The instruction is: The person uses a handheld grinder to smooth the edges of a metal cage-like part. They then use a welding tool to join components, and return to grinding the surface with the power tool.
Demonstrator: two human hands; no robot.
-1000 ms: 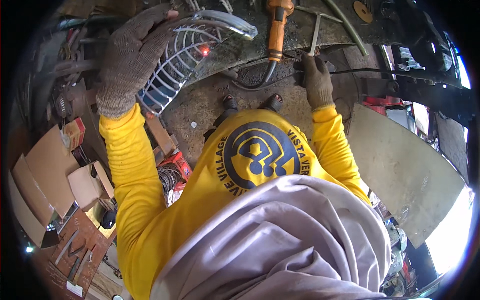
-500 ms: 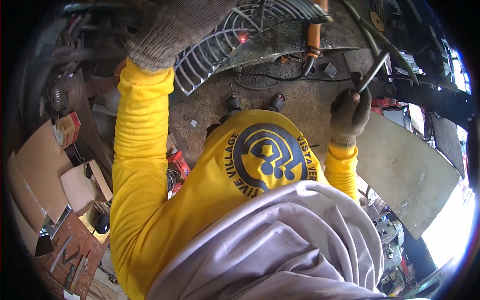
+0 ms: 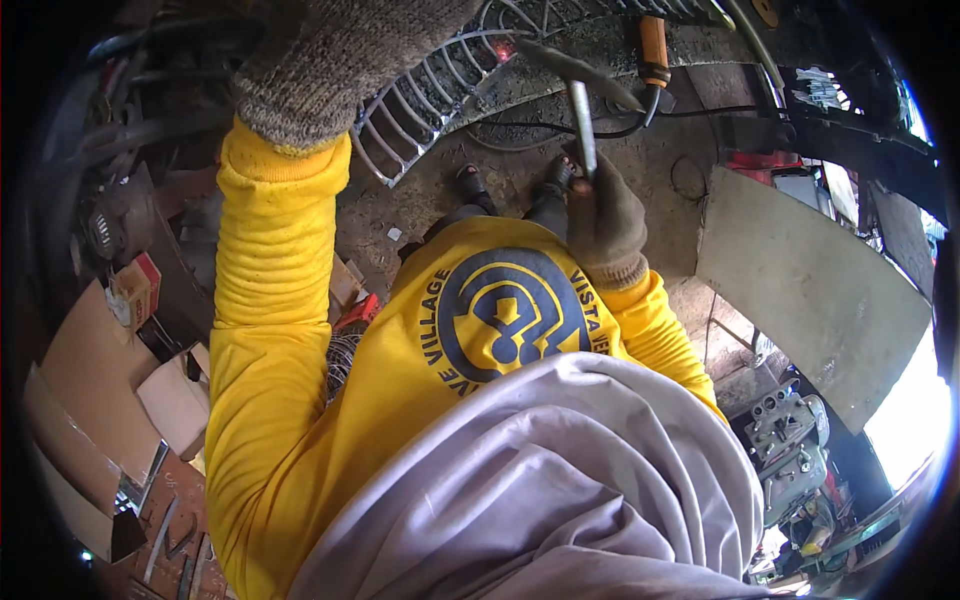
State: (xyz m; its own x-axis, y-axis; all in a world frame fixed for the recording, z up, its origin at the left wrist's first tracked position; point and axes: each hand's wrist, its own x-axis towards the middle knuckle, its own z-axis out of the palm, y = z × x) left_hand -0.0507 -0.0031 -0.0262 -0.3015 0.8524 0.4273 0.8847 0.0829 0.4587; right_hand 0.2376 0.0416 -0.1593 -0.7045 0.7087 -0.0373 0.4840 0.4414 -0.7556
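My right hand (image 3: 608, 215), in a brown knit glove, is closed around the metal handle of a chipping hammer (image 3: 584, 120). Its long dark head reaches across above the glove, close to a curved metal grille (image 3: 415, 115) of many bent rods. A small spot on the grille glows red. My left hand (image 3: 340, 75), gloved alike, lies over the grille's left end at the upper edge; its fingers are hidden, so its grip cannot be made out. An orange-handled welding electrode holder (image 3: 653, 45) with a dark cable rests at the worktop's edge, right of the hammer head.
A large pale metal sheet (image 3: 815, 300) leans at the right, above greasy machine parts (image 3: 790, 450). Cardboard (image 3: 90, 370) and an open box stand at the left. Below the worktop (image 3: 590, 85), a cable crosses the floor in front of my feet.
My right hand has swung left and inward with the hammer, bringing its head over the edge of the grille. My left hand stays near the grille's left end.
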